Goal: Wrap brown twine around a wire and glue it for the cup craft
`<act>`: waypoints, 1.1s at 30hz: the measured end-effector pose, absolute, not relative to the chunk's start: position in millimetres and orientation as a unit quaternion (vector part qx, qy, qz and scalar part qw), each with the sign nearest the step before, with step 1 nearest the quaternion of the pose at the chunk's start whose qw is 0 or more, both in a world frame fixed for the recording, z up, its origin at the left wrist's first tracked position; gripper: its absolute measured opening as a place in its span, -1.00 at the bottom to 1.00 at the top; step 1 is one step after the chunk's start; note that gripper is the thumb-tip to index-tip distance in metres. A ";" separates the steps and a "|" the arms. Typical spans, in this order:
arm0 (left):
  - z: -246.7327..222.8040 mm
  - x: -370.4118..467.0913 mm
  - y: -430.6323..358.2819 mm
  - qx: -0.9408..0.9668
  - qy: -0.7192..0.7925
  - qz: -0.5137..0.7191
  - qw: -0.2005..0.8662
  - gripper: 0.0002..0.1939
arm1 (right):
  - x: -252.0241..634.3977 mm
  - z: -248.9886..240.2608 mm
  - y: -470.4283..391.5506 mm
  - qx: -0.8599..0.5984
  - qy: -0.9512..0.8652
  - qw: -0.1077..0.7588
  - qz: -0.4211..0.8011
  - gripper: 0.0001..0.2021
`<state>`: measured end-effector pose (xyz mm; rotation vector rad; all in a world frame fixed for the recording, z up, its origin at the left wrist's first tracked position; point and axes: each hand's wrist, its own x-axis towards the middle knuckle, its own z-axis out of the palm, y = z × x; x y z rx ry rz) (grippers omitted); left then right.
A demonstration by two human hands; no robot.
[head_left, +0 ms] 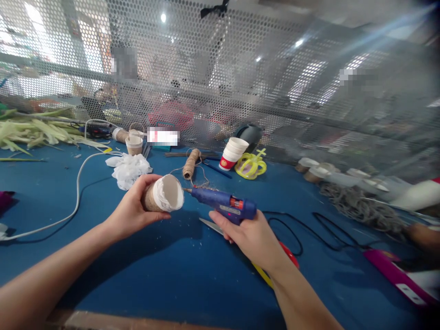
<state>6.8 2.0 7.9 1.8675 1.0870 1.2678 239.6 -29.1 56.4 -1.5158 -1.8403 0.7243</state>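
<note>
Here, a wrapped cup and a blue glue gun meet tip to rim

In the head view, the left hand (137,208) is closed around a wrapped cup (150,200), brown on its lower body with a white, lacy band below the rim. The cup is held above the blue table (165,279), tilted so that its open mouth faces right and toward the camera. The right hand (252,236) is wrapped around the handle of a blue glue gun (223,204), whose nozzle points left at the cup's rim; whether the two touch, I cannot tell.

Below the right hand and partly hidden by it lies a pair of scissors (213,226), blades pointing left, with red and yellow handles. Beyond the left hand is a crumpled heap of white lace (129,170), with a small brown-and-white cup (134,144) standing behind it. A spool of twine (191,165) lies farther back, in the middle. To its right are a tilted stack of white paper cups (234,153), red on the lowest one, and a yellow crown-shaped piece (250,166) just beside it.

Pale green husks (41,131) spread at the far left, and a white cable (78,183) curves across the table. On the right lie a coil of gray cord (360,208) and a purple-edged power strip (395,275). A perforated metal screen (206,78) stands behind everything.
</note>
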 end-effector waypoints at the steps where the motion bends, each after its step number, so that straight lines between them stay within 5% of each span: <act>1: 8.4 7.0 1.7 0.709 0.412 0.481 0.310 -0.40 | 239.5 56.2 -29.2 -0.576 -0.699 0.321 0.276 -0.68; 33: 11.5 5.1 2.9 0.721 0.436 0.485 0.234 -0.42 | 237.3 53.5 -33.7 -0.582 -0.706 0.313 0.254 -0.64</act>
